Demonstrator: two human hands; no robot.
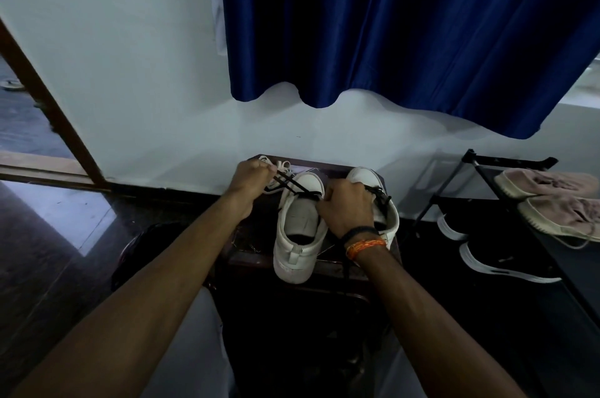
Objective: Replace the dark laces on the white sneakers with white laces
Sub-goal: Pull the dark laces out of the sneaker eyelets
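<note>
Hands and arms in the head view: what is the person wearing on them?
Both forearms are bare, with no sleeves or gloves in view. The right wrist carries a dark band and, just behind it, an orange thread bracelet. The left hand and its wrist wear nothing visible.

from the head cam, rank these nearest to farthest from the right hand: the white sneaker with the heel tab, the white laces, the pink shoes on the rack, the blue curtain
From the right hand:
1. White sneaker with the heel tab: just left of the hand, touching it.
2. White laces: far-left corner of the stool, by the left hand.
3. Pink shoes: on the rack, far right.
4. Blue curtain: hanging on the wall above.
</note>
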